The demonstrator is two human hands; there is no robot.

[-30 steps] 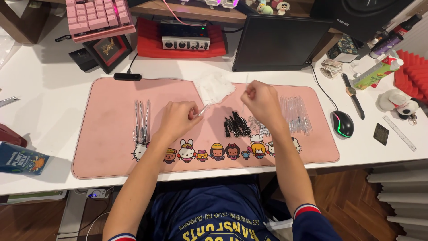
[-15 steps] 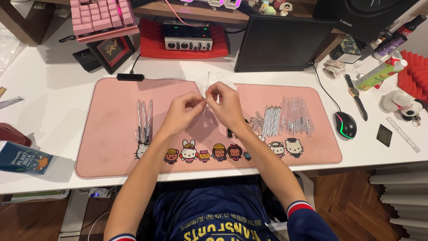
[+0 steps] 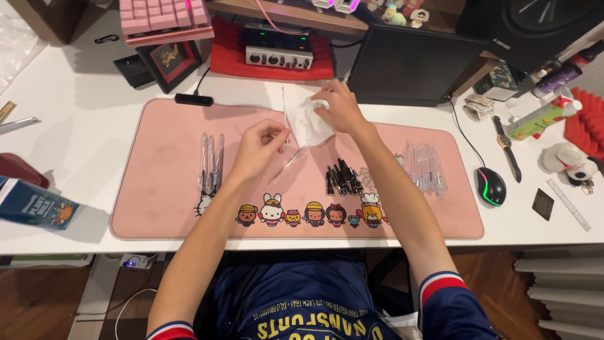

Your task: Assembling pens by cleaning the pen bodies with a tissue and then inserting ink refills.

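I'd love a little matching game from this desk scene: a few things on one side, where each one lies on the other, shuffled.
Things:
1. computer mouse
2. black pen parts
3. assembled pens
4. pink keyboard

Places:
A. on the pink desk mat, left of the left hand
B. top left, behind the mat
C. on the white desk, right of the mat
D. mid mat, below the right hand

Pairs: 1-C, 2-D, 3-A, 4-B
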